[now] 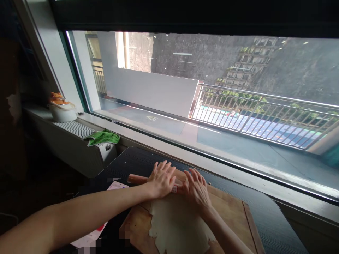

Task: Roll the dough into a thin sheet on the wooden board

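Head view, sole view inspected, with the worn brown rectangular wooden board (230,208) taken as the reference: the board lies before me on a black wood-grained table with rounded corners (265,203). On the board rests a thin, off-white sheet of dough with a ragged edge (177,225), spread over its near and middle part. At the board's far side lies a smooth reddish-brown cylindrical rolling pin (136,179), set crosswise, its left end showing past my left hand (162,178). That hand lies over the pin, fingers extended and slightly spread, pinching nothing. My right hand (196,188) lies over the pin farther right, fingers likewise extended and parted, not curled round it. Between the hands a small red-and-white label (174,189) shows. Whether the pin touches the dough beneath my palms I cannot tell. Left of the board, partly under my forearm, lies a flat pale-pink printed item (115,185). Beyond the board, to the left, a bright green cloth (104,137) lies on a white slatted-top unit (102,155); straight beyond stands a wide glass window (164,88).
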`<state>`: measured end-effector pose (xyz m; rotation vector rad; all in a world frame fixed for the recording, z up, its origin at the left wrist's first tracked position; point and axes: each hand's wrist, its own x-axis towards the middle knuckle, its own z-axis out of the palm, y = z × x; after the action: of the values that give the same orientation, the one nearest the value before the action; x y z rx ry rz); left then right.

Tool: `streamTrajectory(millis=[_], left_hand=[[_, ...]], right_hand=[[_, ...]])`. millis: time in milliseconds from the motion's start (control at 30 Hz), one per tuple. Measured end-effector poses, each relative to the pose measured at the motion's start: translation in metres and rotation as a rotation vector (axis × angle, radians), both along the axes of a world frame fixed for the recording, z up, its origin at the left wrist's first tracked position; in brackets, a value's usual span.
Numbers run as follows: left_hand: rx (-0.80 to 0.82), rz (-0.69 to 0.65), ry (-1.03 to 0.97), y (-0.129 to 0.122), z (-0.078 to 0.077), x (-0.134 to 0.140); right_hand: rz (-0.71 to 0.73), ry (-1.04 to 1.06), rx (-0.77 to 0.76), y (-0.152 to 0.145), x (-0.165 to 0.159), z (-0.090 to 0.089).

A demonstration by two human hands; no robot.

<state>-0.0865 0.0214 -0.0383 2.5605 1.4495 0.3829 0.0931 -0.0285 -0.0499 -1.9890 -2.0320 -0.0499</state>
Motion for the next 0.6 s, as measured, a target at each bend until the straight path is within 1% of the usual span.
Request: streamTrajectory(millis=[33,100,200,267,300,367,467,533,600], left_hand=[[-0.003,-0.003,0.002,-0.002,0.000,0.000],[-0.031,0.022,0.014,0.006,0.004,0.002],[-0.075,0.097,0.037,0.032,0.013,0.009],[-0.083,0.124,0.048,0.039,0.015,0.010],[-0.087,0.122,0.051,0.038,0.015,0.009],[-0.102,0.082,0.056,0.025,0.012,0.006],[-0.109,0.009,0.060,0.003,0.009,0.000],[-0.107,-0.011,0.062,0.003,0.012,0.001],[-0.117,0.032,0.066,0.017,0.019,0.007]], right_hand=[[0.011,0.006,0.022,-0.002,0.001,-0.002],[-0.039,0.047,0.011,0.007,0.000,0.002],[-0.173,0.119,-0.091,0.034,-0.004,0.017],[-0.209,0.130,-0.134,0.041,-0.006,0.023],[-0.198,0.123,-0.142,0.039,-0.006,0.023],[-0.133,0.090,-0.122,0.024,-0.004,0.016],[-0.011,0.025,-0.016,-0.001,0.000,0.001],[-0.003,0.027,-0.002,-0.002,0.001,0.001],[-0.075,0.079,-0.085,0.014,0.000,0.011]])
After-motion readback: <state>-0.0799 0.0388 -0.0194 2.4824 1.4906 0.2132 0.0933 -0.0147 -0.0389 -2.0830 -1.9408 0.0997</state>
